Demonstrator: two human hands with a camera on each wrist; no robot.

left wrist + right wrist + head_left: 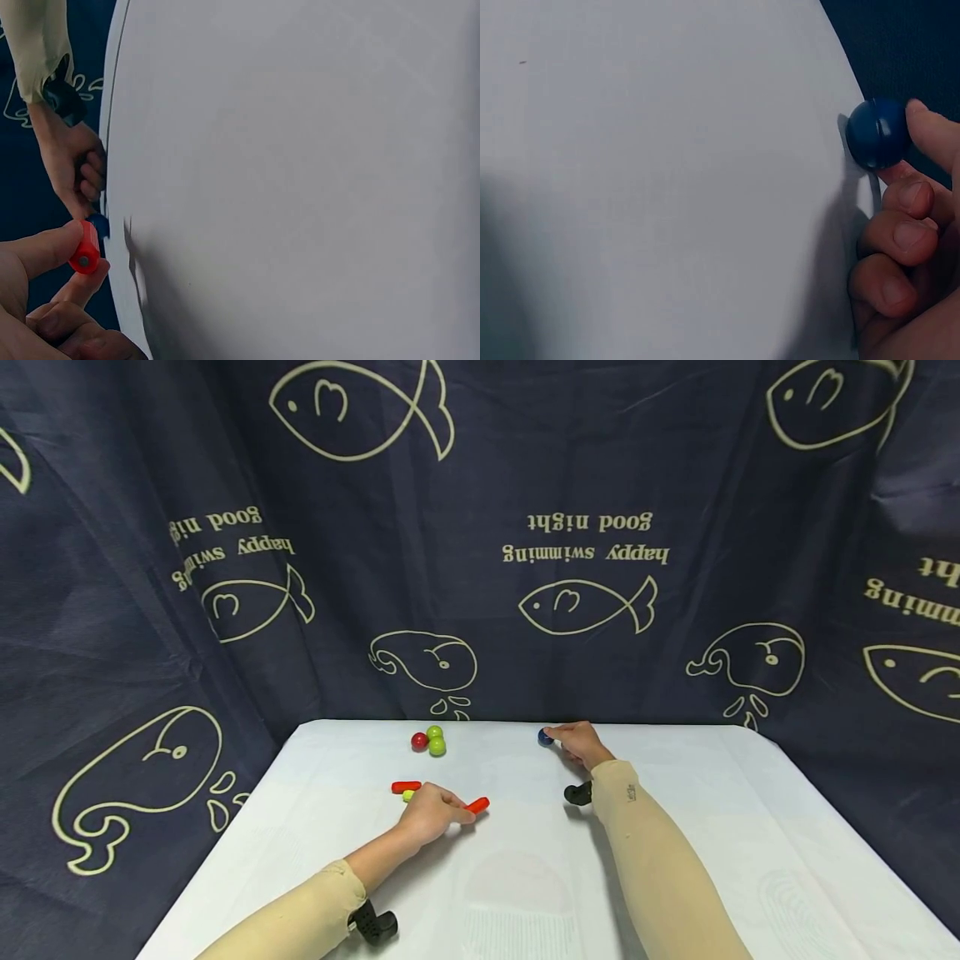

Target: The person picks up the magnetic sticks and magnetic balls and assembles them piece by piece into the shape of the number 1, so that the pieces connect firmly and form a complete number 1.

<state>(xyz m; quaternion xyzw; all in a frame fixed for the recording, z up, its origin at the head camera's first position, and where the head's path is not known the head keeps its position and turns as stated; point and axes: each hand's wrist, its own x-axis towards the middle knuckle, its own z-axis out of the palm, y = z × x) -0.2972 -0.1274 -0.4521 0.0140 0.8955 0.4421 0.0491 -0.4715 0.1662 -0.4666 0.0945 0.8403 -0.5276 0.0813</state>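
My left hand (431, 814) pinches a short red stick (477, 806) between thumb and index finger, over the middle of the white table. In the left wrist view the red stick (84, 255) points its round end, with a small grey spot, at the camera. Toward the far edge my right hand (582, 744) pinches a dark blue ball (545, 737). The right wrist view shows the shiny blue ball (877, 133) between thumb and index finger, the other fingers curled below. Just beyond the left hand lie another red stick (406, 787) and a yellow-green piece (408, 796), partly hidden by the hand.
A red ball (419, 742) and two green balls, the nearer green ball (437, 747) among them, sit grouped at the back left of the white table (675, 793). Directly behind the far edge hangs a dark blue curtain (480, 568) with fish drawings.
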